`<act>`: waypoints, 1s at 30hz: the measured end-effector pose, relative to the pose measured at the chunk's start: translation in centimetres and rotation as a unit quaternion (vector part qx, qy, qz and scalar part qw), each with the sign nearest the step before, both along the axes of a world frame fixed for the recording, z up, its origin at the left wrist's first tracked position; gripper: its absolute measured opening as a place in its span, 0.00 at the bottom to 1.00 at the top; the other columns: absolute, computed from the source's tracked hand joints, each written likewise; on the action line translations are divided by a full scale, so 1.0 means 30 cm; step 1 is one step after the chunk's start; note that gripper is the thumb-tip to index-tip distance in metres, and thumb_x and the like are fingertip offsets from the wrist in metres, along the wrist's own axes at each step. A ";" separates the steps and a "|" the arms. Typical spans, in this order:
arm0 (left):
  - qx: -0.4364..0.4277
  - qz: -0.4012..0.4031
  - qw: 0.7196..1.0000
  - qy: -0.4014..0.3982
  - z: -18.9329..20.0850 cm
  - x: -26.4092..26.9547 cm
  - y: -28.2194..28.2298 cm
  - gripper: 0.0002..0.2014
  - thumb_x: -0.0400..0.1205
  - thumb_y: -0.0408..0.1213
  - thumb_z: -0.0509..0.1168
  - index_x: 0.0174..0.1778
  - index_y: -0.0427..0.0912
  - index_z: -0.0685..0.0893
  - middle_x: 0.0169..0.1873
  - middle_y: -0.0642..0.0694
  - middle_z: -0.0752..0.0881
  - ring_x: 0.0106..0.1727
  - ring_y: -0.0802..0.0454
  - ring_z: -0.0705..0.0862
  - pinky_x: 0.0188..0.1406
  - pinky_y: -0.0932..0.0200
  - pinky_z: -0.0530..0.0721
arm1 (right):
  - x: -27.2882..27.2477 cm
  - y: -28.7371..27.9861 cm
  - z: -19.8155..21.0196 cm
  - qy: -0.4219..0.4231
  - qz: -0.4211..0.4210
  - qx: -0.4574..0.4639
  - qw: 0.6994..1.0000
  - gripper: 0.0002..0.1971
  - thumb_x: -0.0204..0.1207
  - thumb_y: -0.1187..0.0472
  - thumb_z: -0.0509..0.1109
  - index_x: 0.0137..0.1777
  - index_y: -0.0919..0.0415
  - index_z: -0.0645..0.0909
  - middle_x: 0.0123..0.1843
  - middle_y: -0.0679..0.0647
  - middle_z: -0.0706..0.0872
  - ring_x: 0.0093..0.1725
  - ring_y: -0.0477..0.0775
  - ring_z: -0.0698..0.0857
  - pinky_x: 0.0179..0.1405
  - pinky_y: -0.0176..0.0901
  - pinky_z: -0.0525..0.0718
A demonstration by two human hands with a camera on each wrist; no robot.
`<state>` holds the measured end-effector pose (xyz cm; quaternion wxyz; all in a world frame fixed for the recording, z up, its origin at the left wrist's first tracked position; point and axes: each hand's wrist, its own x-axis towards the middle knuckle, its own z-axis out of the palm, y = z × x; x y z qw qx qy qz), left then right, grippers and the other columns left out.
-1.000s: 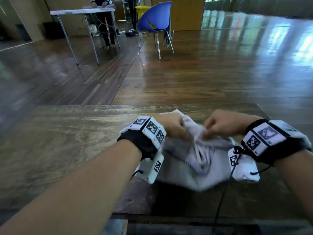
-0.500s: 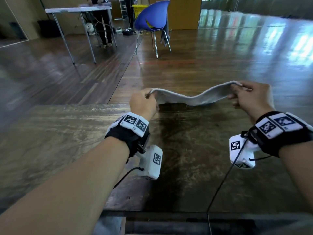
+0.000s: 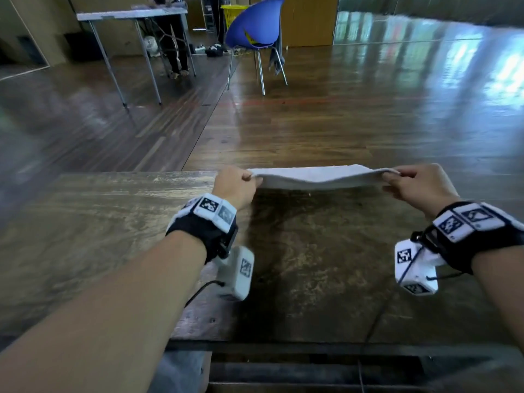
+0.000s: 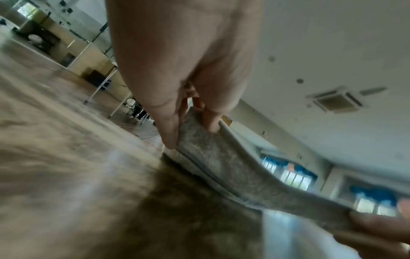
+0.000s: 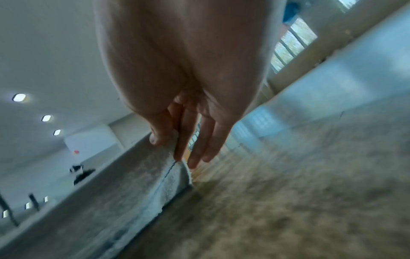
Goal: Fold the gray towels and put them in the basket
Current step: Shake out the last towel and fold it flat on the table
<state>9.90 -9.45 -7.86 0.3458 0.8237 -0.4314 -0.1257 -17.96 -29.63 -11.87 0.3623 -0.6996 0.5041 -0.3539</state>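
Observation:
A gray towel [image 3: 317,177] is stretched flat between my two hands, just above the far edge of the wooden table [image 3: 99,222]. My left hand [image 3: 241,181] pinches its left corner; my right hand [image 3: 397,180] pinches its right corner. In the left wrist view the thumb and fingers clamp the towel [image 4: 233,168] at its end. In the right wrist view the thumb presses the towel [image 5: 137,184] against the fingers. The towel sags slightly in the middle. No basket for the towels is near my hands.
Beyond the table lies a shiny wooden floor. A blue chair [image 3: 255,32] stands far ahead with a yellow basket [image 3: 235,9] behind it. A grey folding table [image 3: 130,15] with a person standing behind it is at the far left.
One second ago both hands gripped the towel bunched on the table. They have since lifted it, moved apart and pulled it taut and flatter near the far edge.

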 end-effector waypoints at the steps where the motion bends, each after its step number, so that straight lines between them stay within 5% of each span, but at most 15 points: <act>1: 0.014 -0.020 1.000 -0.013 -0.012 0.004 0.018 0.19 0.86 0.39 0.66 0.29 0.37 0.79 0.23 0.45 0.71 0.24 0.53 0.66 0.21 0.67 0.63 | -0.015 0.013 -0.006 0.032 0.001 -0.043 0.999 0.04 0.77 0.54 0.77 0.43 0.49 0.93 0.41 0.53 0.93 0.49 0.60 0.92 0.59 0.61 0.88; 4: -0.011 -0.049 0.997 -0.065 0.004 0.000 0.065 0.20 0.87 0.38 0.66 0.29 0.33 0.80 0.21 0.45 0.68 0.23 0.53 0.63 0.21 0.63 0.61 | -0.061 0.078 0.023 0.033 -0.004 -0.126 0.991 0.05 0.78 0.50 0.75 0.49 0.45 0.93 0.38 0.38 0.90 0.46 0.47 0.88 0.50 0.41 0.80; 7: -0.074 -0.060 0.991 -0.090 0.051 -0.008 0.112 0.12 0.85 0.37 0.68 0.39 0.37 0.90 0.20 0.51 0.73 0.22 0.57 0.66 0.20 0.66 0.65 | -0.109 0.155 0.072 0.018 -0.005 -0.153 0.988 0.11 0.78 0.50 0.76 0.57 0.51 0.92 0.40 0.34 0.87 0.48 0.39 0.87 0.48 0.33 0.77; 9: -0.108 -0.070 0.986 -0.103 0.080 -0.020 0.156 0.07 0.83 0.33 0.69 0.48 0.39 0.94 0.24 0.51 0.81 0.23 0.60 0.72 0.22 0.72 0.70 | -0.140 0.214 0.104 0.000 0.022 -0.148 0.989 0.11 0.78 0.51 0.76 0.59 0.49 0.91 0.44 0.35 0.88 0.46 0.28 0.86 0.46 0.23 0.79; 12: -0.144 -0.069 0.982 -0.096 0.096 -0.043 0.218 0.10 0.80 0.24 0.69 0.49 0.40 0.94 0.27 0.52 0.84 0.21 0.65 0.77 0.21 0.77 0.70 | -0.199 0.296 0.127 -0.004 0.077 -0.150 0.986 0.10 0.80 0.58 0.75 0.60 0.53 0.90 0.48 0.41 0.90 0.44 0.17 0.83 0.45 0.12 0.74; 14: -0.134 -0.068 0.984 -0.093 0.094 -0.059 0.250 0.11 0.80 0.23 0.68 0.48 0.41 0.94 0.30 0.50 0.84 0.23 0.64 0.77 0.22 0.79 0.70 | -0.238 0.356 0.131 0.013 0.114 -0.138 0.984 0.10 0.80 0.62 0.74 0.60 0.56 0.90 0.50 0.44 0.92 0.44 0.19 0.84 0.45 0.12 0.74; 18: -0.062 -0.097 0.992 -0.059 0.056 -0.102 0.288 0.11 0.81 0.27 0.66 0.32 0.30 0.83 0.24 0.46 0.77 0.23 0.54 0.70 0.17 0.71 0.66 | -0.303 0.449 0.119 0.045 0.151 -0.139 0.978 0.08 0.80 0.62 0.73 0.49 0.47 0.90 0.38 0.32 0.92 0.40 0.25 0.86 0.41 0.16 0.76; 20: -0.020 -0.116 0.992 -0.033 0.035 -0.124 0.300 0.17 0.80 0.31 0.65 0.25 0.36 0.73 0.21 0.48 0.73 0.21 0.55 0.66 0.18 0.69 0.62 | -0.325 0.476 0.115 0.071 0.158 -0.146 0.974 0.07 0.80 0.61 0.72 0.48 0.49 0.90 0.39 0.39 0.92 0.39 0.29 0.86 0.40 0.19 0.76; 22: 0.033 -0.134 0.990 -0.030 0.027 -0.132 0.306 0.16 0.81 0.35 0.64 0.26 0.41 0.71 0.22 0.49 0.73 0.23 0.55 0.69 0.24 0.61 0.65 | -0.341 0.494 0.114 0.093 0.168 -0.154 0.969 0.07 0.81 0.62 0.72 0.48 0.52 0.91 0.40 0.42 0.92 0.40 0.33 0.86 0.43 0.26 0.79; 25: 0.114 -0.152 0.980 -0.057 0.026 -0.114 0.313 0.13 0.84 0.39 0.63 0.40 0.34 0.84 0.32 0.43 0.85 0.33 0.50 0.80 0.30 0.56 0.73 | -0.351 0.504 0.120 0.097 0.173 -0.152 0.968 0.07 0.82 0.61 0.71 0.49 0.52 0.91 0.40 0.44 0.92 0.42 0.40 0.88 0.46 0.41 0.82; 28: 0.149 -0.154 0.977 0.012 0.025 -0.087 0.315 0.13 0.85 0.38 0.65 0.48 0.31 0.87 0.42 0.35 0.91 0.43 0.41 0.90 0.46 0.45 0.90 | -0.350 0.486 0.125 0.118 0.192 -0.133 0.965 0.08 0.83 0.60 0.69 0.48 0.56 0.91 0.39 0.52 0.92 0.41 0.50 0.89 0.44 0.48 0.82; 30: 0.183 -0.155 0.969 0.058 0.030 -0.078 0.318 0.11 0.86 0.36 0.65 0.47 0.30 0.86 0.41 0.32 0.91 0.41 0.38 0.92 0.45 0.44 0.93 | -0.345 0.467 0.126 0.158 0.210 -0.098 0.960 0.10 0.83 0.59 0.70 0.43 0.59 0.89 0.34 0.55 0.89 0.36 0.58 0.86 0.39 0.49 0.80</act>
